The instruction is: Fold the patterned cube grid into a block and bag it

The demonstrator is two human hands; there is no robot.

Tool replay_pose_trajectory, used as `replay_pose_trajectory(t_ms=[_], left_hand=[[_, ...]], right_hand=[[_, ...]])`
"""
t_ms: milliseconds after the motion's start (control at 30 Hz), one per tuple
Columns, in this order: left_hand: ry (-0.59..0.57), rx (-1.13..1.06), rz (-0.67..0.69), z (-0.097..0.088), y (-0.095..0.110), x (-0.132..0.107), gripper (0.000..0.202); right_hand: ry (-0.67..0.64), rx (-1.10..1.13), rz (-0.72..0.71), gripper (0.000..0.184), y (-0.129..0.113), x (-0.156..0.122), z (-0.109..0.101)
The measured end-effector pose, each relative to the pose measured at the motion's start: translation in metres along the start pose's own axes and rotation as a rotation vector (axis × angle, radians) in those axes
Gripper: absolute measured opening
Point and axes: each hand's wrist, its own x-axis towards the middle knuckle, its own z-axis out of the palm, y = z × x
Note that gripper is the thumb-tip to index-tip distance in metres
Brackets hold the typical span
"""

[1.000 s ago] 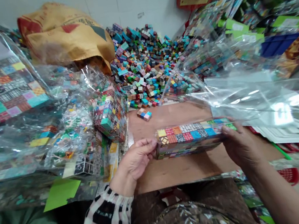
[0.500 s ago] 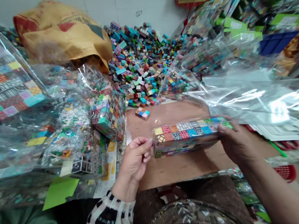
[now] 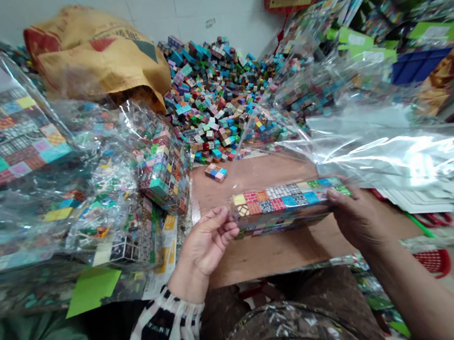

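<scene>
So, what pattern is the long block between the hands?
The long block has multicoloured patchwork squares, clearest in head view.

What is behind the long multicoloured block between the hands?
Behind the long block, brown board shows, bearing a small cube cluster; beyond lies a heap of loose cubes. The strip of board directly behind the block is hidden.

glare on plastic (image 3: 387, 156) — blurry edges
</scene>
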Motion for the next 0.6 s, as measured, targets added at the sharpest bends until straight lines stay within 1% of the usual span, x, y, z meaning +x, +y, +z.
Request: replay_pose_trajectory(t_ms=[133,233,367,433,600], left_hand=[[0.007,0.011,-0.08,-0.002,0.006,0.005,0.009],[-0.015,0.006,-0.118,-0.004,0.009,0.008,0.007],[-0.039,0.008,-0.16,-0.005,0.012,0.01,0.004],[-0.03,0.007,-0.17,-0.005,0.013,0.01,0.004],[-0.038,-0.027,-0.162,-0.002,0.013,0.009,0.011]], right_hand=[[-0.025,-0.007,-0.012,0.044,0.0,-0.001,-0.001],[-0.04,0.002,-0.01,0.043,0.001,0.0,-0.002],[-0.027,0.01,0.013,0.047,0.001,0.0,-0.003],[-0.031,0.015,0.019,0.047,0.001,0.001,-0.003],[-0.044,0.032,0.022,0.046,-0.001,0.0,-0.002]])
